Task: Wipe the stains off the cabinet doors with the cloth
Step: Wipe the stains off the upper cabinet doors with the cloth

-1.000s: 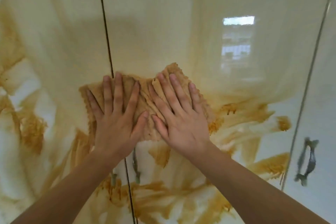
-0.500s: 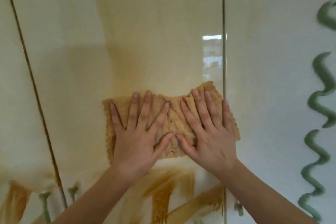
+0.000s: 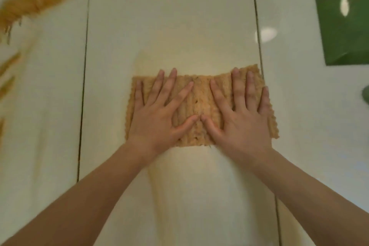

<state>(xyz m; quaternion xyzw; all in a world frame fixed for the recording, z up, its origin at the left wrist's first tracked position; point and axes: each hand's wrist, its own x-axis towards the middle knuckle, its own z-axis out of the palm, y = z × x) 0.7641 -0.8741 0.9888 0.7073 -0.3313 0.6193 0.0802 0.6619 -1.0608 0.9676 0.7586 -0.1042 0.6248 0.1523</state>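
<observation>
Cloth (image 3: 199, 104) is slid up the wiped door (image 3: 175, 16) under flattened left hand (image 3: 157, 116) and right hand (image 3: 242, 120), thumbs touching; upper-left stains (image 3: 28, 4) remain.

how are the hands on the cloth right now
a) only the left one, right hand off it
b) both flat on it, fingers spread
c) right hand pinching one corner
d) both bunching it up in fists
b: the left hand and the right hand both lie flat with straight, spread fingers on the cloth, pressing it against the cabinet door.
</observation>
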